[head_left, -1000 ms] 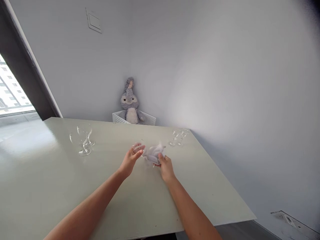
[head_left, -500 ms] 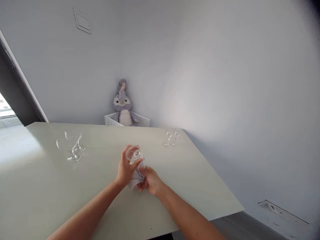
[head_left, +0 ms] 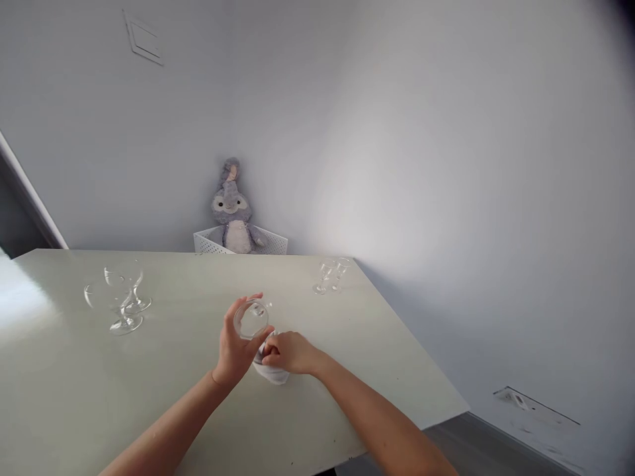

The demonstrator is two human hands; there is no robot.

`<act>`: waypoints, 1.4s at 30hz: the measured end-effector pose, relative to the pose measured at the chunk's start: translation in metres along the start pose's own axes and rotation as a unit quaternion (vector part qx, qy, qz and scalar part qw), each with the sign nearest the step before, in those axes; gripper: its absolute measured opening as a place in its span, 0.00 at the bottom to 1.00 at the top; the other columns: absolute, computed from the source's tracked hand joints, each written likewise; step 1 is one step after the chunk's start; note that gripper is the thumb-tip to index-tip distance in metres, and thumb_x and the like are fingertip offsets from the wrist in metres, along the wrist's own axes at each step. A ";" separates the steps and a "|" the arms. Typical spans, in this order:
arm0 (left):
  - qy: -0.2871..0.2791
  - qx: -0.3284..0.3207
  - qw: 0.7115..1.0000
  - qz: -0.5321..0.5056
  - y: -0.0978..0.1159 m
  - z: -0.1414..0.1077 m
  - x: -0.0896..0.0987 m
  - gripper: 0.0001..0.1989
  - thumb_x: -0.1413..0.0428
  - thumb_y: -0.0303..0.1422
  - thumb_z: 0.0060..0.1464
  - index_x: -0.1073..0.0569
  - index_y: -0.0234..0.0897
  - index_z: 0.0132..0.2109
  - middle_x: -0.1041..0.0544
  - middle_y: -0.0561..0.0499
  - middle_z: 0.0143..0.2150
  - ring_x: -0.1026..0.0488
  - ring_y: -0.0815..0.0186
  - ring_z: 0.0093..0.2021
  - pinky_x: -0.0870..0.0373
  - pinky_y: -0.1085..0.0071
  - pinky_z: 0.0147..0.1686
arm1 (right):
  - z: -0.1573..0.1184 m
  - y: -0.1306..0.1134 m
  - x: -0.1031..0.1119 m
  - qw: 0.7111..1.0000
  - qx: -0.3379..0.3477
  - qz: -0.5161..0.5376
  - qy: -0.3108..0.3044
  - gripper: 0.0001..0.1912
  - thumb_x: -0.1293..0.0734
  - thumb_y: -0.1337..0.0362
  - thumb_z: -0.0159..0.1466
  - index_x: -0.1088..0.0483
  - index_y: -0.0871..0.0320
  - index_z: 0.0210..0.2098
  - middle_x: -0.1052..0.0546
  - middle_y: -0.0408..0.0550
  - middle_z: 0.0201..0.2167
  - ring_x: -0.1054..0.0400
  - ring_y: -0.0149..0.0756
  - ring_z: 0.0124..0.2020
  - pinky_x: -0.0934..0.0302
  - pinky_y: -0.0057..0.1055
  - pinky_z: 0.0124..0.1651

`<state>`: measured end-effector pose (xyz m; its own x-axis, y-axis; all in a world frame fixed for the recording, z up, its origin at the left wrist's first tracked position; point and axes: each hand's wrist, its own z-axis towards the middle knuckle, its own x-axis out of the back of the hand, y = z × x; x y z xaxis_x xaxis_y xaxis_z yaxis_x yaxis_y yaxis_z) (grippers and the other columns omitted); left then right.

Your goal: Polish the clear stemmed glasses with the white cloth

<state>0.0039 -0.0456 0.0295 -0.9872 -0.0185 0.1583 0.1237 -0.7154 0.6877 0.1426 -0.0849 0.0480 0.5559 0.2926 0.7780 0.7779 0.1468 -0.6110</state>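
Glass [head_left: 252, 320] grasped by left hand [head_left: 235, 352], in front of plush toy [head_left: 233, 215]; white cloth [head_left: 272, 374] clutched by right hand [head_left: 294, 352], as far as visible, farther from plush toy; handling seemingly midway, not set down; goblets [head_left: 126, 324] left of plush toy, small glasses [head_left: 325, 270] right of it, all standing untouched

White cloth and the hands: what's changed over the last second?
The right hand has brought the white cloth nearer the camera and in beside the left hand, which still holds its drinking glass. Nothing was visibly let go. The left stemmed glasses and right stemmed glasses stay standing.
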 end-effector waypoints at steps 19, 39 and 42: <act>-0.159 0.023 0.976 0.148 -0.040 -0.017 -0.013 0.39 0.54 0.49 0.52 0.65 0.41 0.63 0.41 0.40 0.60 0.42 0.56 0.58 0.39 0.60 0.49 | 0.057 0.048 -0.004 0.942 0.021 0.152 0.299 0.06 0.37 0.62 0.55 0.31 0.57 0.31 0.28 0.42 0.27 0.35 0.31 0.30 0.41 0.26 0.35; -0.208 0.240 0.945 0.082 -0.060 -0.013 -0.007 0.23 0.58 0.37 0.56 0.46 0.52 0.59 0.28 0.54 0.49 0.29 0.65 0.42 0.36 0.67 0.42 | 0.097 0.123 0.041 0.873 -0.175 0.250 0.380 0.14 0.38 0.61 0.50 0.32 0.60 0.35 0.28 0.44 0.26 0.40 0.27 0.18 0.47 0.25 0.23; -0.163 0.282 0.945 0.036 -0.067 -0.011 -0.007 0.21 0.57 0.37 0.55 0.42 0.50 0.57 0.26 0.54 0.46 0.30 0.65 0.44 0.37 0.67 0.45 | 0.071 0.114 0.029 0.885 -0.166 0.252 0.353 0.14 0.38 0.59 0.52 0.32 0.60 0.36 0.28 0.45 0.28 0.40 0.27 0.19 0.47 0.25 0.23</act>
<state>0.0017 -0.0054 -0.0261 -0.9017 0.2293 0.3665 0.3150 -0.2322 0.9202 0.2265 0.0070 -0.0096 0.8106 -0.4395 0.3869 0.3564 -0.1539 -0.9216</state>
